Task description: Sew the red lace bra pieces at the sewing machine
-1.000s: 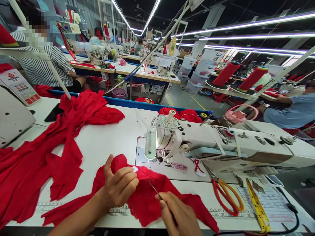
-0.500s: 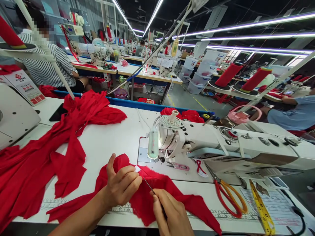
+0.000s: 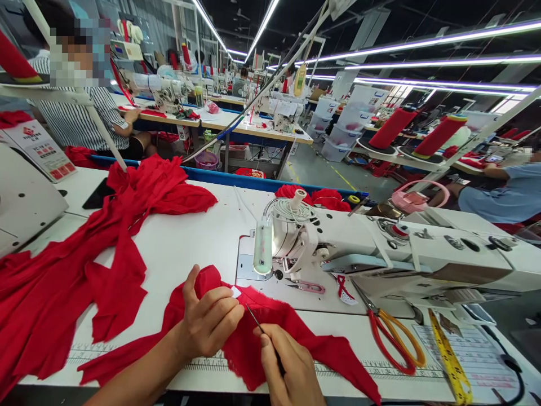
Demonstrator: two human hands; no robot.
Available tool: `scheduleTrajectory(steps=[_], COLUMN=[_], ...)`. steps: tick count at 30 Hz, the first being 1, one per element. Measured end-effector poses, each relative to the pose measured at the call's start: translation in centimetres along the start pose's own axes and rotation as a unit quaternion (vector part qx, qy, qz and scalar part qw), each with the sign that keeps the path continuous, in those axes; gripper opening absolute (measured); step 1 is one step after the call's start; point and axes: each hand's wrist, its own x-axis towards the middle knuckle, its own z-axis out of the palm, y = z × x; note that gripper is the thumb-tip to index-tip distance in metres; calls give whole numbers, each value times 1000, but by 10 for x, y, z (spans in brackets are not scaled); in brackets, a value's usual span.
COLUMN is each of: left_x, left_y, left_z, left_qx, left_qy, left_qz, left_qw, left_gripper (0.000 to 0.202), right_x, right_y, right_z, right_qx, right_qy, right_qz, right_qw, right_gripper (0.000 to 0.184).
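My left hand [image 3: 209,321] pinches a fold of a red fabric piece [image 3: 270,344] lying on the white table in front of the sewing machine [image 3: 380,248]. A small white label [image 3: 235,291] sits at its fingertips. My right hand [image 3: 291,369] is closed on a thin metal tool [image 3: 255,318], whose tip points at the fabric just beside the label.
A big heap of red fabric [image 3: 97,248] covers the table's left. Orange-handled scissors [image 3: 393,335], a yellow tape measure [image 3: 448,355] and pink snips [image 3: 306,286] lie to the right. A thread cone [image 3: 296,203] sits on the machine. Other people work at tables behind.
My right hand has moved left and up, bringing the tool's tip closer to the label. My left hand has barely shifted.
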Motion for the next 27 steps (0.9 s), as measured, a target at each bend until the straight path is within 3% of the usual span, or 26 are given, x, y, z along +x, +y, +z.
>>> scheduleTrajectory(steps=[4,8,10,13,17,20,27], left_x=[-4,-1,2,6,6,5,4], left_y=[5,9,10,13,18,20,18], left_z=[3,4,5,5,6,7,6], left_qx=[-75,-168,-177,-172,-147,-127,-138], left_qy=[-8,-37,-41,-41,-43,-45,-50], left_qz=[-6,-126,-155,-142,-90,-64,-81], left_qw=[997,977,971,974,984,989,986], left_gripper=[23,9,7,11,18,22,26], right_x=[2,5,6,2,-8,-10,-8], right_y=[-2,-7,-9,-10,-12,-15,-19], right_z=[11,21,24,26,25,24,25], right_qx=[68,119,149,218,338,388,383], right_qy=[11,51,66,77,85,99,111], right_qz=[22,66,92,160,273,307,311], right_qw=[997,989,982,960,896,863,863], right_gripper=[22,25,27,34,46,49,47])
